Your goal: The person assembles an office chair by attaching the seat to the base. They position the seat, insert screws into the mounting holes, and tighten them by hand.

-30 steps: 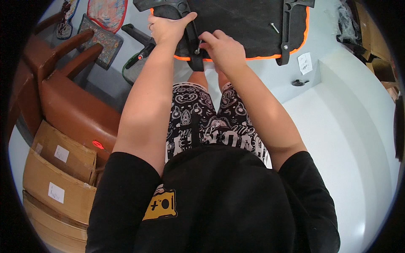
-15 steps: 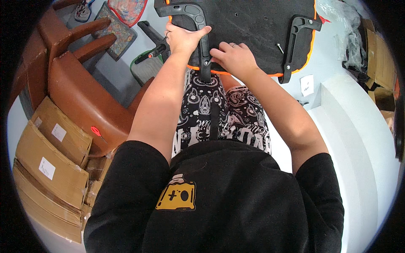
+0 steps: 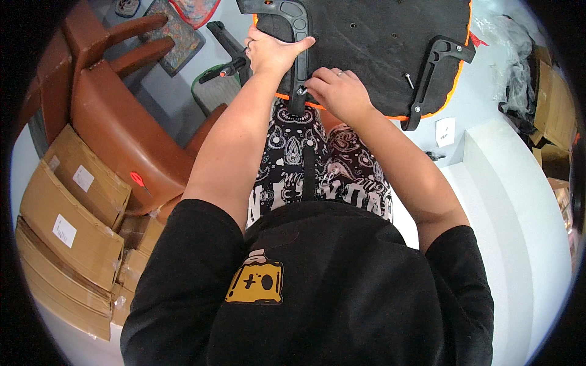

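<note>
A black padded chair seat [image 3: 366, 61] with orange edging lies underside up against my legs. My left hand [image 3: 270, 53] is wrapped around the upper part of the left black armrest bracket [image 3: 298, 67], thumb stretched across it. Near the bracket's lower end, the fingers of my right hand [image 3: 339, 90] are pinched on a thin silver metal piece [image 3: 303, 91] at the bolt hole; whether it is a bolt or a hex key I cannot tell. A loose-looking silver bolt [image 3: 409, 80] stands on the underside farther right, beside the right armrest bracket [image 3: 426, 76].
At left are a brown leather chair [image 3: 122, 134], cardboard boxes [image 3: 82, 213] and red-handled scissors [image 3: 138, 179]. A black chair part [image 3: 229, 46] lies beyond my left forearm. Clear plastic wrap [image 3: 510, 55] and more cardboard [image 3: 552, 97] are at right, near a white ledge [image 3: 494, 143].
The seat and brackets appear slightly lower and farther right in the picture as the view shifts. Both hands keep their places, with my right fingers still at the bracket's lower bolt hole.
</note>
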### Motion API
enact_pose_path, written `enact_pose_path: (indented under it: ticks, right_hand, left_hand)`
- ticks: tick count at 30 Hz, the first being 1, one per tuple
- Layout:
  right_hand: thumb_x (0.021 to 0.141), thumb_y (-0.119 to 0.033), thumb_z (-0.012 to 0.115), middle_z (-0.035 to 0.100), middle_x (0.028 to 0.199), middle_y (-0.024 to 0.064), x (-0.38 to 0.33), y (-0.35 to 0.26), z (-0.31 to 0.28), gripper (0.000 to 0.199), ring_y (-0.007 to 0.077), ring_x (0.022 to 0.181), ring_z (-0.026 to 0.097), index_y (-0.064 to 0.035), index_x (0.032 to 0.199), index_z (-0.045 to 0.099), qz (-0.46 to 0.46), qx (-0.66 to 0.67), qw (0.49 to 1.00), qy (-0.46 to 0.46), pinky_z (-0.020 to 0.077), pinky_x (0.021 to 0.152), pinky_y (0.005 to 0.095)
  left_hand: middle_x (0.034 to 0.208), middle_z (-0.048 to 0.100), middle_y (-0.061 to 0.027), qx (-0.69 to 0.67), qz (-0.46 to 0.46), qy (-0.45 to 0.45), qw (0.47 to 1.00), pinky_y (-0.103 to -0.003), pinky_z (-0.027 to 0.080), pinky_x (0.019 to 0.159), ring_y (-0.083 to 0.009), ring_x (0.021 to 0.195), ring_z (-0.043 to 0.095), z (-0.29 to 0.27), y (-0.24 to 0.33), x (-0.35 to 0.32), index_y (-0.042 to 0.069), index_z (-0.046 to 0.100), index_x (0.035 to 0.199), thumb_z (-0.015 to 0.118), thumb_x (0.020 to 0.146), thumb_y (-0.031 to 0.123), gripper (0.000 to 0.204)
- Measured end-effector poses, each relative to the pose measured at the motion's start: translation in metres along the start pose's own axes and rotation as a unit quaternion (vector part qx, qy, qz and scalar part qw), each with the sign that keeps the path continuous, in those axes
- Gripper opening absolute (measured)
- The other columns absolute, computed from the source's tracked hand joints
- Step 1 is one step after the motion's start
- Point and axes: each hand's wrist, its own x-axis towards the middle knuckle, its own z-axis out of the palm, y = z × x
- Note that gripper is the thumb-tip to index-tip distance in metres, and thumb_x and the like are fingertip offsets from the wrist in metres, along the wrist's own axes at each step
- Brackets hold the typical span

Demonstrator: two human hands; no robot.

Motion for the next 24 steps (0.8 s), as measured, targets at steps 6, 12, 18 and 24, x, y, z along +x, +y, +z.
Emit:
enact_pose_path:
  ticks: [6,12,18,24]
  right_hand:
    - [0.078,-0.023,0.061,0.055,0.092,0.002,-0.004,-0.002,0.004,0.016,0.0229,0.083,0.059,-0.0142,0.092,0.057,0.074,0.131,0.986,0.074,0.0467,0.069,0.0353]
    - [0.084,-0.011,0.054,0.057,0.087,0.0074,-0.057,-0.027,0.043,0.013,0.0158,0.071,0.057,-0.0039,0.094,0.052,0.463,0.371,0.804,0.051,0.0473,0.06,0.0295]
    - [0.082,-0.031,0.065,0.052,0.095,-0.0017,-0.044,-0.054,0.06,0.037,0.0107,0.079,0.05,-0.0135,0.108,0.045,0.567,0.699,0.435,0.027,0.0442,0.064,0.03]
    - [0.085,-0.034,0.06,0.055,0.098,-0.0037,-0.028,-0.046,0.074,0.032,0.0117,0.085,0.053,-0.0178,0.109,0.046,0.569,0.743,0.341,0.088,0.0427,0.07,0.0298]
  left_hand:
    - [0.127,0.035,-0.0238,0.009,-0.012,-0.012,1.0,-0.041,0.039,0.096,-0.0346,0.12,0.038,0.003,0.001,0.001,-0.004,0.016,0.131,0.083,0.043,0.054,0.124]
    - [0.128,0.034,-0.0243,0.014,-0.029,-0.016,0.999,-0.048,0.037,0.095,-0.0354,0.121,0.036,0.0,0.014,0.001,-0.002,0.016,0.131,0.082,0.045,0.053,0.122]
    - [0.127,0.034,-0.0258,0.026,-0.02,-0.014,0.999,-0.051,0.036,0.093,-0.0388,0.12,0.035,0.004,0.024,-0.002,0.0,0.014,0.133,0.081,0.047,0.054,0.122]
    - [0.125,0.04,-0.0276,-0.121,-0.025,-0.004,0.992,-0.042,0.035,0.096,-0.0373,0.116,0.043,0.017,0.008,0.027,-0.003,0.03,0.131,0.066,0.064,0.063,0.101]
